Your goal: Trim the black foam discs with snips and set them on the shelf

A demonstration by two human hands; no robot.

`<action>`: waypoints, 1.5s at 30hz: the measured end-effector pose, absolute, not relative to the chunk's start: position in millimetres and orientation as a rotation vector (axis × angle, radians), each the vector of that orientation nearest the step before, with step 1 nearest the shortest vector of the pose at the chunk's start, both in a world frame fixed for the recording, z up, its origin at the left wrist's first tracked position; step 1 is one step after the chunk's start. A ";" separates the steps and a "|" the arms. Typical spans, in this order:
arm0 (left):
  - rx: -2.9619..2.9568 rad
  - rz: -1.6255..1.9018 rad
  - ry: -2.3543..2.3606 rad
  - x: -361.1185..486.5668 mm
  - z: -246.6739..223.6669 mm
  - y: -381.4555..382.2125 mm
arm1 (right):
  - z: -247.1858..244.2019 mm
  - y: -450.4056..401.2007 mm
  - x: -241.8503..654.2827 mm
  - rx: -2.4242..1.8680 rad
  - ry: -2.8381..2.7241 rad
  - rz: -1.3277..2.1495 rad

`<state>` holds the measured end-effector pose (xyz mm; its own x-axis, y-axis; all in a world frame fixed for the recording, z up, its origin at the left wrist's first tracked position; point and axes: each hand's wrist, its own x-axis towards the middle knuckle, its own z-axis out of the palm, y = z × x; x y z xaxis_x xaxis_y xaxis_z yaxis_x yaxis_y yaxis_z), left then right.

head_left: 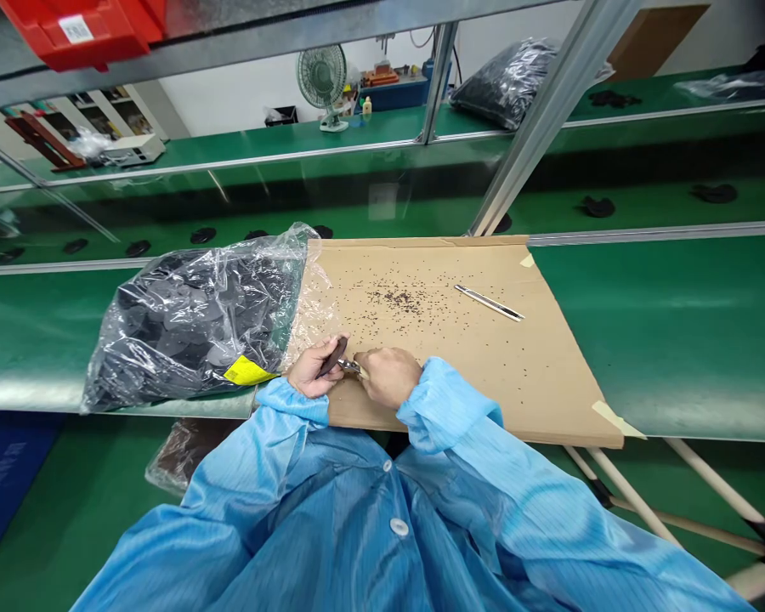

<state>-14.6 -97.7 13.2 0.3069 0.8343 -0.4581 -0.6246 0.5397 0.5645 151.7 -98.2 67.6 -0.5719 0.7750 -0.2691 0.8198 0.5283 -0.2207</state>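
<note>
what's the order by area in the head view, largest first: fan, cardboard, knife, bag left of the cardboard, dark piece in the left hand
1. Cardboard
2. Bag
3. Fan
4. Knife and dark piece: too close to rank

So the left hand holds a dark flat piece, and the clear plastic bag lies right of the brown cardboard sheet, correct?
Not quite: the head view shows the clear plastic bag lying left of the brown cardboard sheet. The left hand does hold a dark flat piece.

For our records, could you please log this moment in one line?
left hand: holds dark part; right hand: holds metal tool; cardboard: dark specks, knife
</note>
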 end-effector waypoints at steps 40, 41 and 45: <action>0.080 1.290 0.517 -25.0 11.0 -115.2 | 26.6 -68.5 170.6 1.778 1.183 -3.105; 0.089 1.285 0.521 -25.0 11.4 -115.0 | 26.1 -68.4 168.9 1.841 1.211 -3.065; 0.160 1.247 0.721 -23.2 10.7 -117.6 | 25.6 -64.3 157.2 2.119 1.618 -2.716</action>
